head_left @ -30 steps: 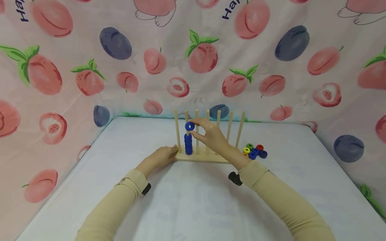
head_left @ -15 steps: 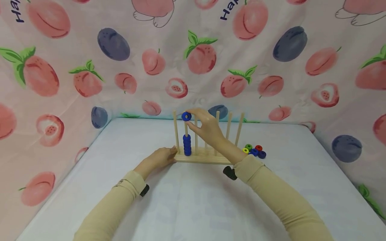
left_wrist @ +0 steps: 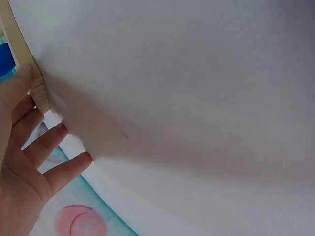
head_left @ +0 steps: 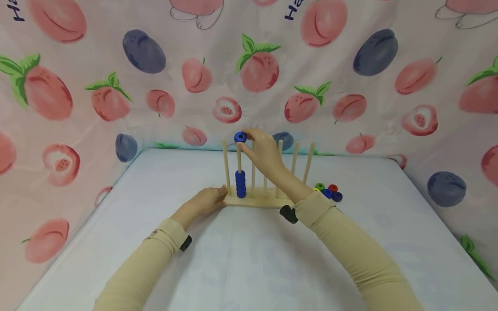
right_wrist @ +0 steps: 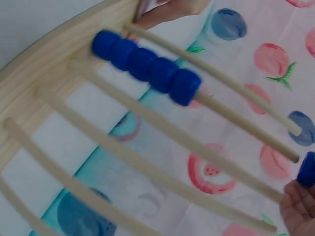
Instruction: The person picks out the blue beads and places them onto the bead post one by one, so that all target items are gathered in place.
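Several blue beads are stacked low on the second peg from the left of a wooden pegged rack. My right hand pinches one more blue bead between thumb and fingers, just above that peg's tip. In the right wrist view this held bead is off the tip of the peg, a small gap apart. My left hand holds the left end of the rack; the left wrist view has its thumb and index finger round the base's corner, other fingers spread.
Loose green, red, yellow and blue beads lie together right of the rack, partly behind my right forearm. The other pegs visible on the rack hold no beads. A fruit-patterned cloth hangs behind the white table.
My right hand has lifted the blue bead from in front of the second peg to just above its tip, moving slightly left. My left hand remains at the rack's end.
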Demonstrator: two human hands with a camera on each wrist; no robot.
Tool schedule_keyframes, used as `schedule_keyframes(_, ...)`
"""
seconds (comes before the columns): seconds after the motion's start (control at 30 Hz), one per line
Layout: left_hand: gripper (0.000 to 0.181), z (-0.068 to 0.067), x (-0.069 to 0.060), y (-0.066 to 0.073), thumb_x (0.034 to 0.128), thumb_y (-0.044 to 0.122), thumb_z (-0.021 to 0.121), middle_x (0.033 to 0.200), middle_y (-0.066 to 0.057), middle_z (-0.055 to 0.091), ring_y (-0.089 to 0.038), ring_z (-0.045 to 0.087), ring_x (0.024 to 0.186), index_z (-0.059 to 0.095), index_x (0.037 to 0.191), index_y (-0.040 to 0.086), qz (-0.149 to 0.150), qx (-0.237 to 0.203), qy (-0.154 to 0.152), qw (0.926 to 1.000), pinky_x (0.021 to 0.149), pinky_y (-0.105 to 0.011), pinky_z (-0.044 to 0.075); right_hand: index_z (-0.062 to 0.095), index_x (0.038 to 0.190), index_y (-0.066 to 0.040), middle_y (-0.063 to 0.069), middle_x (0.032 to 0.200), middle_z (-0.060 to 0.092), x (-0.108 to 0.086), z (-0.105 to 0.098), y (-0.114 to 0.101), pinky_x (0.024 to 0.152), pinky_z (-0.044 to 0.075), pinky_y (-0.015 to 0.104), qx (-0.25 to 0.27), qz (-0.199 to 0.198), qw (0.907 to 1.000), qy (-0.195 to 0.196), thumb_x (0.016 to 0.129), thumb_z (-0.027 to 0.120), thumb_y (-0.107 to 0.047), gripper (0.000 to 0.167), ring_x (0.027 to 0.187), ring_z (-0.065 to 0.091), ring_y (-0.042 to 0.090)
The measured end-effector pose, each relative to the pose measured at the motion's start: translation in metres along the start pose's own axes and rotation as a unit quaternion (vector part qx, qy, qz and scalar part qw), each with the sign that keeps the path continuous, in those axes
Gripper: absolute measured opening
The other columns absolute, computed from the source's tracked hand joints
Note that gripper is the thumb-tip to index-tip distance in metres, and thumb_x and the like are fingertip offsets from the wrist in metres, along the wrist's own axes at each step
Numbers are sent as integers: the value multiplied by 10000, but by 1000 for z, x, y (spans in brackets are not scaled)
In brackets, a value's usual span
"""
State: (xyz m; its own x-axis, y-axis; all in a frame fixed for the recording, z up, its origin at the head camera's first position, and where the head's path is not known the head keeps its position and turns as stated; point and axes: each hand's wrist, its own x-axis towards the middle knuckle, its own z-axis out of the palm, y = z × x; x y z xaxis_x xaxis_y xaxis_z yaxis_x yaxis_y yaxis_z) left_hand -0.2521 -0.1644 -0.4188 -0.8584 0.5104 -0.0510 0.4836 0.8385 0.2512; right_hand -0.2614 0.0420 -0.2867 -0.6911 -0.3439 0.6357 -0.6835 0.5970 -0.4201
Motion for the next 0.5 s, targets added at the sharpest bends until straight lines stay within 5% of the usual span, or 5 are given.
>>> schedule_keyframes(0.23, 586, 1, 2, -1, 937, 250, 579, 1342, -237, 513, -398, 548, 1175, 377, 1400, -48, -72, -121, 20, 9999, 1025, -481, 431, 621, 1165, 23, 157, 1059, 670, 11, -1, -11, 886, 531, 347, -203, 587, 9976, -296, 910, 634, -200, 340, 985, 632, 253)
schedule_keyframes(0.5, 567, 3, 0, -1, 929, 238, 590, 1326, -239, 529, -392, 574, 1139, 409, 1380, -55, 33, 41, 150, 9999, 1005, -475, 448, 618, 1163, 17, 159, 1093, 658, 11, 0, -14, 904, 524, 356, -211, 633, 9966, -490, 919, 620, -204, 329, 1015, 623, 264)
